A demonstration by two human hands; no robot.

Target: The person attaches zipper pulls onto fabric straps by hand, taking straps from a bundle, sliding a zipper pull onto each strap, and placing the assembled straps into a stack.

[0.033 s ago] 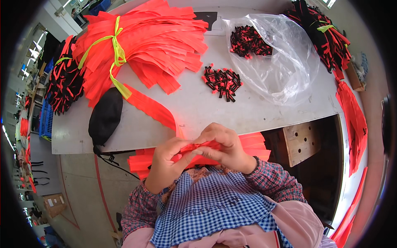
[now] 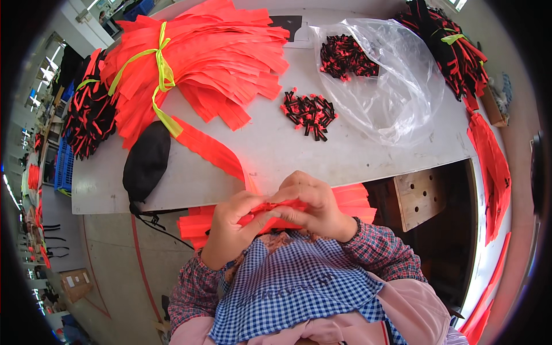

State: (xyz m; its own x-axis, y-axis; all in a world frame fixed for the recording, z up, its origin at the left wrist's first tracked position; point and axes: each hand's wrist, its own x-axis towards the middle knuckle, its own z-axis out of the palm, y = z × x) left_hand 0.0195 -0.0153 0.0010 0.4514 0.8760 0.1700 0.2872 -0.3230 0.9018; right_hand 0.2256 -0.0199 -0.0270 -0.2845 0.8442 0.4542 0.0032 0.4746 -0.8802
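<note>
Just in front of the table's near edge, my left hand (image 2: 233,224) and my right hand (image 2: 313,204) meet fingertip to fingertip. Both pinch an orange-red zipper strip (image 2: 213,155), part of which trails up over the table to the big bundle. A small piece may also be between the fingertips, but the fingers cover it. Beneath my hands, more orange-red strips (image 2: 352,201) lie across my lap. A loose pile of small black zipper pulls with red ends (image 2: 309,115) sits on the table ahead.
A large strip bundle (image 2: 201,57) tied with yellow ribbon fills the table's (image 2: 339,161) far left. Near its front lies a black pouch-like object (image 2: 148,161). A clear plastic bag (image 2: 397,98) holds more pulls. Black-and-red bundles (image 2: 451,52) lie at the far corners; a wooden box (image 2: 421,198) sits below.
</note>
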